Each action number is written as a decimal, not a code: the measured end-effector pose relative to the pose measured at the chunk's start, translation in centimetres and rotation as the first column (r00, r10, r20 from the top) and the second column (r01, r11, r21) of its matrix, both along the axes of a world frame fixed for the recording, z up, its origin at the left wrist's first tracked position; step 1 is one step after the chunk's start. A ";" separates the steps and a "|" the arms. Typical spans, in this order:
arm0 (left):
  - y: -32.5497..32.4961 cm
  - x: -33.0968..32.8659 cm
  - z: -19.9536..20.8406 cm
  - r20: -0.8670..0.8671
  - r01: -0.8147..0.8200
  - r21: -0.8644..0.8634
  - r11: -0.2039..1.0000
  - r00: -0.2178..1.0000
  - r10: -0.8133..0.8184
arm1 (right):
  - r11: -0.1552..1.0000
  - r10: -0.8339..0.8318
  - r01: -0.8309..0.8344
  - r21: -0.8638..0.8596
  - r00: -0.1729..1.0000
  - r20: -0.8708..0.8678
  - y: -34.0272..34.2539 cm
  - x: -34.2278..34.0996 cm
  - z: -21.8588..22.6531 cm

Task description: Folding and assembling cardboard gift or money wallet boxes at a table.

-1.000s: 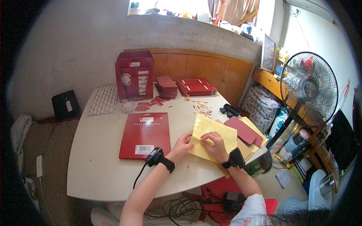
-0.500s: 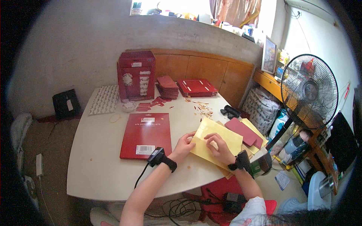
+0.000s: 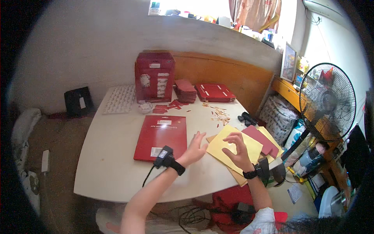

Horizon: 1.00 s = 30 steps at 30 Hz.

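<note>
while the left hand (image 3: 194, 150) lies open and flat at the edge of the yellow sheet (image 3: 233, 147) on the white table (image 3: 113, 156), the right hand (image 3: 235, 150) hovers clawed over it, gripping nothing. the sheet looks unfolded, the work barely begun. the upright red box (image 3: 154, 76) hides its contents; flat red card (image 3: 161, 136) lies beside.

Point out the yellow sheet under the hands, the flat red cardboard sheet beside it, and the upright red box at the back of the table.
yellow sheet (image 3: 218, 146): head view, on its bare left part.
flat red cardboard sheet (image 3: 161, 134): head view, on its middle.
upright red box (image 3: 154, 76): head view, on its front face.
</note>
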<state>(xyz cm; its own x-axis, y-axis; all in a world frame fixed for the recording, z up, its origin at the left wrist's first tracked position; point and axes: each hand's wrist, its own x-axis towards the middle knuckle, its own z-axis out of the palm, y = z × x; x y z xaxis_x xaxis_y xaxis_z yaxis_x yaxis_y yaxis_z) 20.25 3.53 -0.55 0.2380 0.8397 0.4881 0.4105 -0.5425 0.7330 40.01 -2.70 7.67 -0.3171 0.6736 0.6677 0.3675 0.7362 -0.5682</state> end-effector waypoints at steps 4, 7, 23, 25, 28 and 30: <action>-2.0 -7.1 4.9 -0.016 0.097 -0.293 0.951 0.994 -0.107 | 0.990 0.126 -0.127 -0.062 0.992 -0.016 0.3 -3.1 -0.1; -3.6 -12.9 5.4 -0.010 -0.031 -0.318 0.948 1.000 0.030 | 0.973 0.224 -0.218 -0.071 0.971 0.088 1.1 -6.7 -1.2; -7.5 -20.8 1.5 -0.434 0.062 0.294 0.954 0.898 0.075 | 0.962 0.253 -0.271 -0.036 0.832 0.494 1.8 -16.6 -4.4; -7.4 -20.1 1.7 -0.414 0.099 0.347 0.933 0.909 0.057 | 0.969 0.248 -0.229 -0.096 0.873 0.420 1.6 -16.4 -4.9; -7.4 -19.7 2.0 -0.362 0.113 0.409 0.905 0.931 0.048 | 0.965 0.262 -0.247 -0.088 0.893 0.367 1.6 -16.4 -5.3; -7.0 -19.4 1.7 -0.326 0.132 0.403 0.906 0.945 0.008 | 0.966 0.258 -0.246 -0.082 0.894 0.365 1.6 -16.3 -5.2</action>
<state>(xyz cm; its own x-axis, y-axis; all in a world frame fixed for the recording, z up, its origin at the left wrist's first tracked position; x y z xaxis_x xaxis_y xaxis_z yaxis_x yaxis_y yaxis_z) 0.80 -3.50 1.16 0.4810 0.5553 0.6785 0.5352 -0.7989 0.2745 23.68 -1.14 2.50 -0.6987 0.5575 0.4483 0.3602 0.8156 -0.4528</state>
